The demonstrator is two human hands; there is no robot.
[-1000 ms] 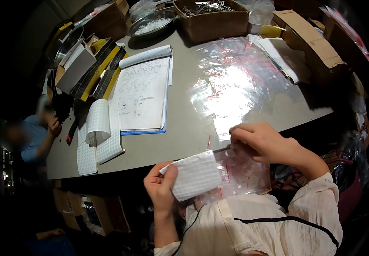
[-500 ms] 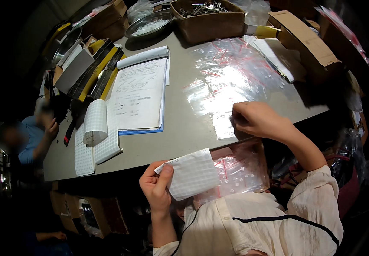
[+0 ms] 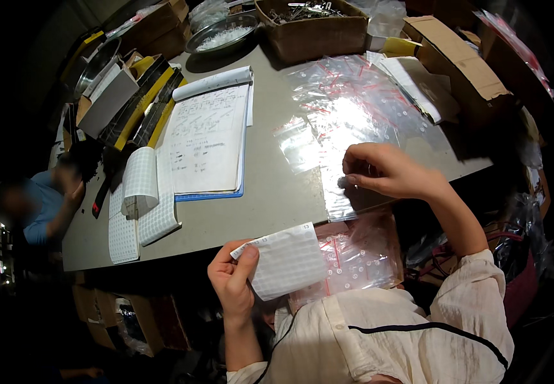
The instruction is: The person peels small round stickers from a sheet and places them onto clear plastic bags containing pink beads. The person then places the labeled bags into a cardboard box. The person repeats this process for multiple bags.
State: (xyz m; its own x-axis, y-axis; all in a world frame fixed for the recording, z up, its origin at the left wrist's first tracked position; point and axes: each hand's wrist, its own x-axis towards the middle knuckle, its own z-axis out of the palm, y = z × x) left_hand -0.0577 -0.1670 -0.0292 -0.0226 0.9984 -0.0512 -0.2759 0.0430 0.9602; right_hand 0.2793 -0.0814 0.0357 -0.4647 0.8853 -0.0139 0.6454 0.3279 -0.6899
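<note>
Left hand (image 3: pixel 233 281) is pinching a white gridded sheet (image 3: pixel 288 259) by its left edge, down near the counter's (image 3: pixel 270 198) near edge. Right hand (image 3: pixel 386 169) has fingertips pressed together on a clear zip bag (image 3: pixel 344 192), with more bags (image 3: pixel 347 102) spread farther back.

Bare table (image 3: pixel 270 205) strip between notebook (image 3: pixel 208 137) and plastic bags (image 3: pixel 347 109) passable; cardboard boxes (image 3: pixel 315 29) block far edge.
</note>
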